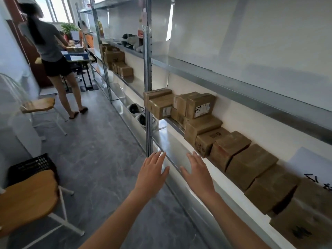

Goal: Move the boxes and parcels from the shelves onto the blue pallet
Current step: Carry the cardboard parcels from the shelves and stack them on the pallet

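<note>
Left hand [151,174] and right hand [197,174] spread flat, holding nothing, raised near shelf [179,164] edge. Boxes [230,151] lined along shelf, untouched.

A metal shelf [172,159] carries a row of brown cardboard boxes [250,165] (some stacked two high).

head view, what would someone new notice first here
Two bare hands, the left hand and right hand, reach forward with fingers spread and hold nothing, just before the metal shelf. A long row of brown cardboard boxes runs along the shelf to the right. At the far left a person in a grey top stands by a table.
</note>
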